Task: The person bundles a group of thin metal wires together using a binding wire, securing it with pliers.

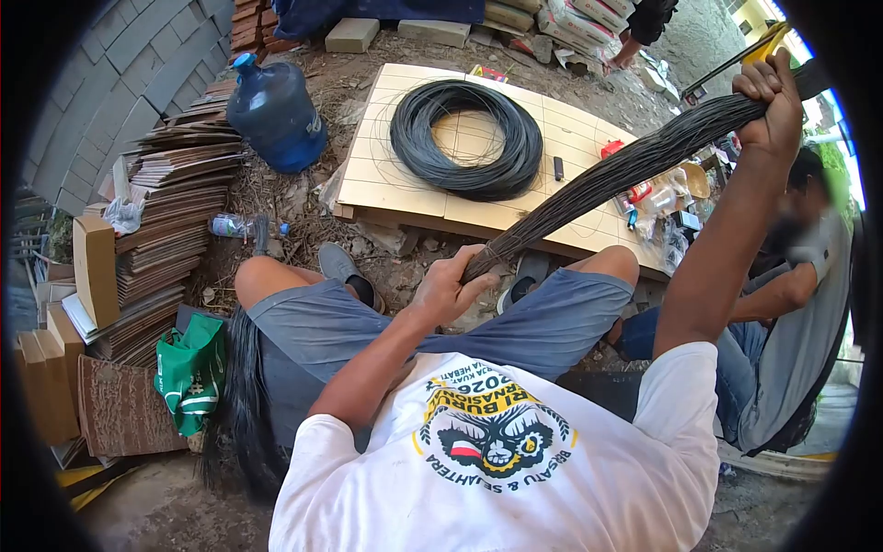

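Dark grey wire bundle [625, 166] in the left grip [446, 290]; beyond it a black coil [464, 138] on a pale yellow, grid-lined board [368, 184]; farther left, a blue jug [274, 115].

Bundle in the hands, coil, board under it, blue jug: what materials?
Bundle: thin dark-grey strands running straight, likely steel wire, possibly stiff fibre. Coil: matt black wire holding round loops, probably annealed steel. Board: pale plywood by its look, marked with grid lines. Jug: translucent blue plastic, glossy.
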### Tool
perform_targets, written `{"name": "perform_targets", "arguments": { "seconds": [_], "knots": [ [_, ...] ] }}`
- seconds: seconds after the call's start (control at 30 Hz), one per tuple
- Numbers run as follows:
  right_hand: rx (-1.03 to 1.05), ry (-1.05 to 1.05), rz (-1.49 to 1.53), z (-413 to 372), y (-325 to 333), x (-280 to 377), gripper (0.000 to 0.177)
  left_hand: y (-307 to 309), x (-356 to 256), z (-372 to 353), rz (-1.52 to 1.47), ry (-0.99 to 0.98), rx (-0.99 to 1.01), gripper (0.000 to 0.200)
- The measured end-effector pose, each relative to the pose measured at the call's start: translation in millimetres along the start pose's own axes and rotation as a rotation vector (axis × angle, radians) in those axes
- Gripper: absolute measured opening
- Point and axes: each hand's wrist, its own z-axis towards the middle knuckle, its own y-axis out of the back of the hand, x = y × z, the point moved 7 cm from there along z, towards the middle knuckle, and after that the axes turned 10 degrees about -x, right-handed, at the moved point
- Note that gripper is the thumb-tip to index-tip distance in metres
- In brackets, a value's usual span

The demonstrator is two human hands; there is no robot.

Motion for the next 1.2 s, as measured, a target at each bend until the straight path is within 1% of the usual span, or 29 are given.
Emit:
{"name": "perform_targets", "arguments": {
  "seconds": [0.03, 0.07, 0.1, 0.13, 0.17, 0.23, 0.27, 0.33, 0.37, 0.4, 0.47, 0.5, 0.53, 0.6, 0.63, 0.67, 0.7, 0.73, 0.77, 0.8, 0.87, 0.9, 0.93, 1.0, 1.03, 1.1, 1.13, 1.2],
  "knots": [
    [0.002, 0.006, 0.000, -0.8, 3.6, 5.3, 0.028, -2.4, 2.8, 2.7, 0.015, 0.041, 0.053, 0.050],
    [0.042, -0.033, 0.028, -4.9, 2.7, 7.7, 0.025, -3.6, -3.7, 6.2, 0.011, 0.039, 0.050, 0.050],
    [0.082, -0.076, 0.059, -8.1, 1.6, 7.8, 0.023, 5.2, -16.5, 8.7, -0.015, -0.047, -0.077, 0.053],
    [0.148, -0.128, 0.105, -6.9, 2.3, 9.2, 0.025, 14.3, -29.7, 9.3, -0.040, -0.131, -0.204, 0.056],
    [0.149, -0.125, 0.105, -10.4, 0.4, 10.8, 0.025, 14.7, -36.5, 12.2, -0.039, -0.128, -0.210, 0.056],
    [0.138, -0.095, 0.080, -14.2, -0.5, 15.7, 0.025, 21.5, -62.4, 14.8, 0.195, -0.353, -0.397, 0.055],
    [0.137, -0.096, 0.080, -16.5, -2.5, 14.9, 0.025, 15.4, -62.3, 17.2, 0.194, -0.352, -0.397, 0.055],
    [0.087, -0.054, 0.059, -19.7, -6.8, 16.0, 0.024, 4.0, -72.7, 18.3, 0.295, -0.490, -0.503, 0.047],
    [0.089, -0.051, 0.055, -21.4, -9.6, 14.7, 0.024, 3.5, -70.9, 22.7, 0.169, -0.438, -0.547, 0.036],
    [0.071, -0.032, 0.066, -21.7, -9.8, 13.5, 0.022, -1.3, -71.0, 24.9, 0.165, -0.444, -0.548, 0.036],
    [0.053, -0.013, 0.075, -20.5, -9.8, 15.0, 0.020, -2.3, -71.3, 23.2, 0.099, -0.457, -0.627, 0.030],
    [0.049, -0.014, 0.077, -19.7, -8.0, 14.8, 0.019, -2.8, -72.8, 24.3, 0.011, -0.440, -0.604, 0.023],
    [0.047, -0.017, 0.081, -18.2, -6.9, 14.0, 0.019, -1.3, -70.5, 21.1, 0.014, -0.436, -0.609, 0.023],
    [0.066, -0.017, 0.089, -16.1, -5.4, 15.8, 0.019, 8.4, -57.9, 12.9, -0.233, -0.410, -0.636, 0.021],
    [0.041, -0.016, 0.082, -15.0, -1.9, 17.0, 0.020, 14.1, -49.2, 6.6, -0.303, -0.358, -0.683, 0.020],
    [0.017, -0.016, 0.072, -12.5, 3.1, 18.0, 0.020, 14.8, -44.6, 4.2, -0.301, -0.352, -0.691, 0.020],
    [0.035, -0.022, 0.076, -8.5, 6.8, 19.0, 0.021, 19.8, -29.7, 0.8, -0.531, -0.246, -0.760, 0.018],
    [0.009, -0.027, 0.045, -4.5, 12.3, 21.4, 0.026, 22.8, -14.3, -3.8, -0.761, -0.136, -0.827, 0.017],
    [0.023, -0.038, 0.049, -5.3, 11.3, 20.2, 0.025, 27.2, -10.2, -5.1, -0.816, -0.064, -0.834, 0.016],
    [0.037, -0.049, 0.053, -6.2, 10.1, 18.3, 0.025, 33.3, -11.3, -6.1, -0.810, -0.062, -0.849, 0.016],
    [0.081, -0.080, 0.068, -2.0, 8.0, 15.1, 0.025, 36.6, -3.6, -4.5, -0.879, 0.096, -0.820, 0.017],
    [0.084, -0.086, 0.065, 0.0, 7.6, 13.8, 0.025, 38.6, 2.9, -6.1, -0.871, 0.136, -0.804, 0.017],
    [0.087, -0.088, 0.060, 1.5, 7.0, 14.0, 0.026, 42.0, 3.4, -8.8, -0.873, 0.135, -0.815, 0.017],
    [0.091, -0.091, 0.043, 0.8, 2.8, 12.9, 0.026, 39.3, 8.3, -12.9, -0.910, 0.273, -0.787, 0.014],
    [0.084, -0.090, 0.029, 0.7, 1.1, 11.9, 0.027, 41.5, 6.9, -14.9, -0.917, 0.273, -0.798, 0.014],
    [0.098, -0.092, 0.020, -0.4, -3.1, 9.4, 0.028, 41.2, 1.9, -16.2, -0.896, 0.279, -0.714, 0.014],
    [0.102, -0.086, 0.016, -0.1, -4.9, 8.7, 0.028, 43.6, 4.9, -17.9, -0.899, 0.281, -0.723, 0.014],
    [0.097, -0.089, -0.004, 2.5, -7.5, 8.1, 0.029, 44.3, 12.2, -18.7, -0.858, 0.339, -0.675, 0.017]
  ]
}}
